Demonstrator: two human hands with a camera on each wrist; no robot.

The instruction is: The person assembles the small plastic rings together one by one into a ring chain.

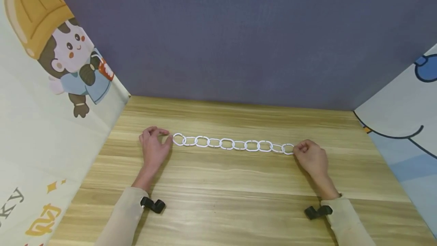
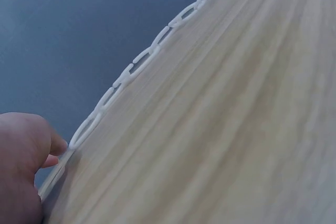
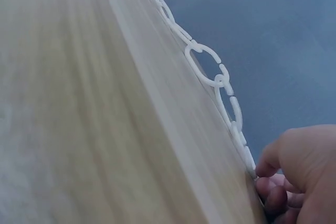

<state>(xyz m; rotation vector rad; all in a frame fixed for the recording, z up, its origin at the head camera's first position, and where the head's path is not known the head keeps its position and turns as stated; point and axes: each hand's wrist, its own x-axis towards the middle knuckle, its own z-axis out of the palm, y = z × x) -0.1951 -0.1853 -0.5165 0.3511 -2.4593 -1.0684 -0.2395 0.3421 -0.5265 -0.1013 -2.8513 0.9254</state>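
Note:
A white plastic chain point(image 1: 227, 148) of several oval links lies stretched almost straight across the wooden table. At its left end is my left hand point(image 1: 155, 147), fingers loosely bent, the thumb tip right beside the end link point(image 1: 179, 144). In the left wrist view that thumb point(image 2: 59, 143) comes up to the chain point(image 2: 85, 129); whether it touches cannot be told. My right hand point(image 1: 312, 158) pinches the rightmost link point(image 1: 288, 153) between thumb and curled forefinger. The right wrist view has these fingers point(image 3: 269, 162) at the chain's near end point(image 3: 249, 158), covering part of the link.
The wood-grain table point(image 1: 218, 200) runs back to a dark blue-grey panel point(image 1: 239, 41). Side panels with cartoon prints stand at left point(image 1: 30, 132) and right point(image 1: 406, 124). Each sleeved wrist wears a small black camera mount, one left point(image 1: 153, 204), one right point(image 1: 318, 212).

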